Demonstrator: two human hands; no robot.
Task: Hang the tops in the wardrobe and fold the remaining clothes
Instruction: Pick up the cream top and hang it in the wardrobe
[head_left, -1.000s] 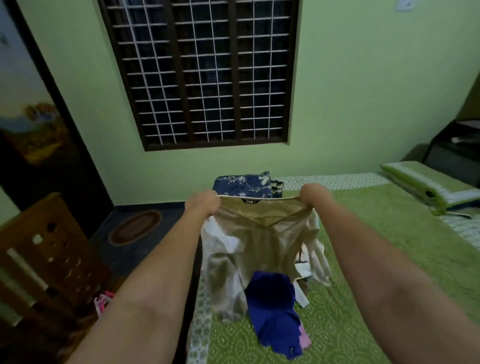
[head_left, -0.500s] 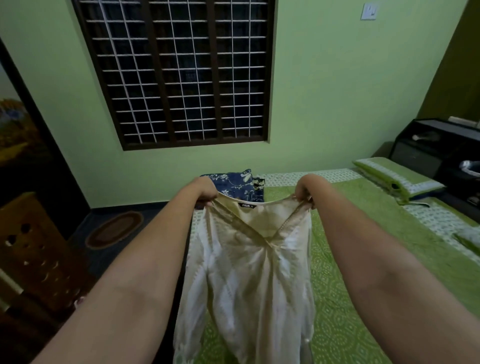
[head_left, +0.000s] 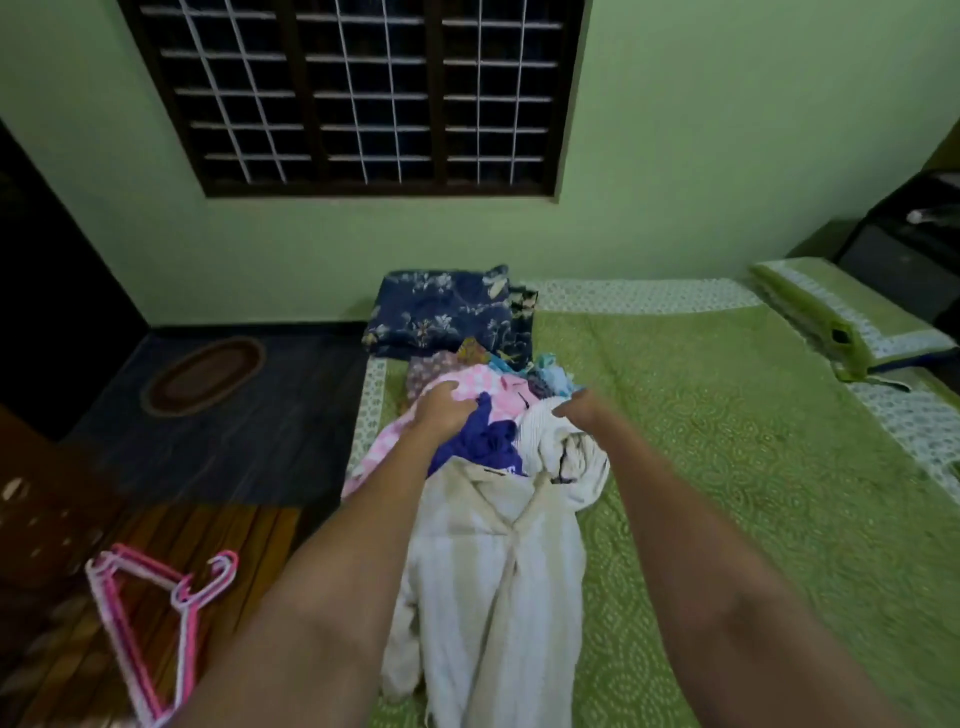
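Cream top (head_left: 498, 566) laid flat on bed (head_left: 727, 467); left hand (head_left: 441, 410) pressed on pile, right hand (head_left: 582, 408) loose, nothing gripped. Pink hangers (head_left: 156, 613) needed next.

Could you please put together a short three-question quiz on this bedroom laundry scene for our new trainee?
1. True or false: the cream top lies spread on the green bedspread.
2. Multiple choice: where are the pink hangers? A) on the bed; B) on the wooden floor to the left of the bed; C) in the left hand.
3. Fill in: the left hand rests on the pile at the pink checked garment and the ______ garment.

Key:
1. True.
2. B.
3. Blue; the right hand is above the white garment, and whether it grips is unclear.
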